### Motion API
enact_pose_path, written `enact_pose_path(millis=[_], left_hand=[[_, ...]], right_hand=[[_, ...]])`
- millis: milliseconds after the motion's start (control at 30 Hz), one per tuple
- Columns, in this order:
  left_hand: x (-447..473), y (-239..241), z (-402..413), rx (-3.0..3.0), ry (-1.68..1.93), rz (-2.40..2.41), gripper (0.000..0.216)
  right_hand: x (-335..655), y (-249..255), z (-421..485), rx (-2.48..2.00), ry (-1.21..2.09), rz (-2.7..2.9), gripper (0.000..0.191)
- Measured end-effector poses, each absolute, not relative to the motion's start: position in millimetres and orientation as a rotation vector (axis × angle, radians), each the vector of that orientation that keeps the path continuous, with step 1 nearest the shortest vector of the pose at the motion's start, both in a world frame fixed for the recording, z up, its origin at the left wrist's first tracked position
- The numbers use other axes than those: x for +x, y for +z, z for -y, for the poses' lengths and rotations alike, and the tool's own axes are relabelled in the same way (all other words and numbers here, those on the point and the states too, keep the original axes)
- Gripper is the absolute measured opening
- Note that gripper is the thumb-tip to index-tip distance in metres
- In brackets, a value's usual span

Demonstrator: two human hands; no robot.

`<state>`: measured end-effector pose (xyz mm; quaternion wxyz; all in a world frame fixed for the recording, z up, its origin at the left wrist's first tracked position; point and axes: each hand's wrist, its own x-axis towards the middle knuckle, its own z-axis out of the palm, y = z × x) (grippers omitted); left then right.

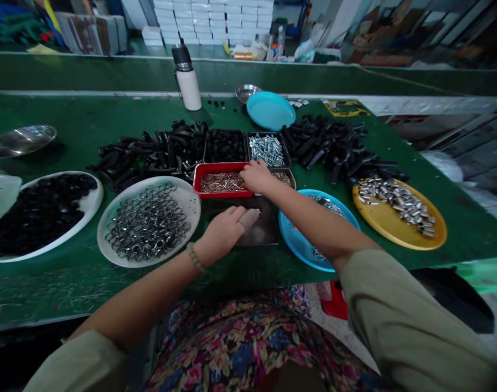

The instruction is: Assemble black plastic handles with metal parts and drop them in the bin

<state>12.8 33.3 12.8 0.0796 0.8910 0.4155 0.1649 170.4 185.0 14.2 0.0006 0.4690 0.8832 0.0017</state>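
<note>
A person's right hand (255,177) reaches, fingers bent, into a red tray (226,194) of thin metal pins (219,183), while the left hand (224,231) curls above a dark board (267,233), neither hand's grip clear.

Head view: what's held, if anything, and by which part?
Left hand: apparently a small silvery piece; where the grip meets it is unclear. Right hand, at the red tray: can't tell.

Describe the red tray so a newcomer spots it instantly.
On the green table, find the heap of small black parts straight ahead of the person. Just nearer the person sits the red tray, with the right hand at its right end. Unlike its dark, white, blue and yellow neighbours, it is bright red, holding thin coppery pieces.
</note>
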Motion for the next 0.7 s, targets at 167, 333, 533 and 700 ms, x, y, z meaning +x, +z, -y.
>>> enact_pose_path(millis=[167, 333, 533, 700], left_hand=[[13.0, -1.5, -60.8, 2.765, 0.228, -1.12, 0.031], [-6.0, 13.6, -160.3, 2.607, 0.331, -1.525, 0.025], [0.5, -6.3, -202.9, 2.563, 0.24, -1.506, 0.024], [-1.5, -20.5, -203.4, 2.538, 0.233, -1.489, 0.031]], right_hand=[[152.0, 1.5, -205.2, 1.33, 0.068, -2.718, 0.019], [160.6, 4.0, -201.5, 1.386, 0.073, -2.746, 0.026], [190.5, 13.1, -179.2, 1.362, -0.026, -2.864, 0.032], [228.1, -0.7, -116.2, 1.457, -0.108, -2.874, 0.03]])
